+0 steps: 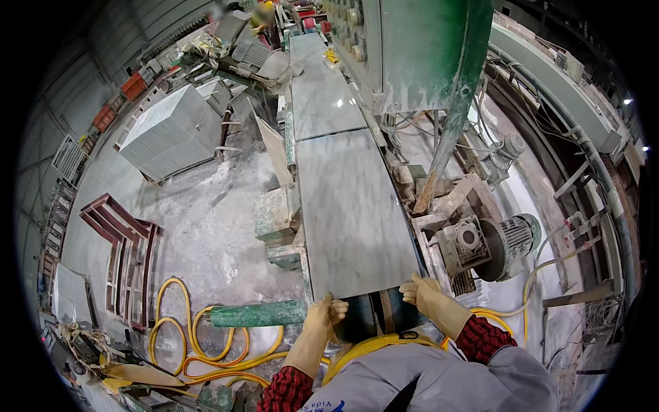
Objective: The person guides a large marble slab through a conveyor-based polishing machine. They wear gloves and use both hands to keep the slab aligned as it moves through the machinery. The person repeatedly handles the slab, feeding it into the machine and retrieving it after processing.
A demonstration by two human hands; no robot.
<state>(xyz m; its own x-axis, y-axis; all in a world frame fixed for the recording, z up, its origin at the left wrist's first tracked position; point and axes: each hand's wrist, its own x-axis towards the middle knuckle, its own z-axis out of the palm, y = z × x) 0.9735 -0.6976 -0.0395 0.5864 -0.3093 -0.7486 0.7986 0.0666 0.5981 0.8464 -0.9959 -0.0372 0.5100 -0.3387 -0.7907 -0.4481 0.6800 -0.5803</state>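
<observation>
Gloved left hand (pixel 322 312) and right hand (pixel 420 288) grip the near edge of the polished grey marble slab (pixel 350 213) (veined, rectangular).

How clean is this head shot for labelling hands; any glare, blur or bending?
Head view: the grey stone slab is sharp, with slight sheen further along; both gloved hands, left hand and right hand, are crisp; fisheye bends straight edges near the rim; corners are black.

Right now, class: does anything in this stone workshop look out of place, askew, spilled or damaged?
The yellow hose sprawls in loose tangled loops across the dusty floor, left of the conveyor. The marble slab, gripped at its near edge by the left hand and right hand, lies straight and shows no cracks.
</observation>
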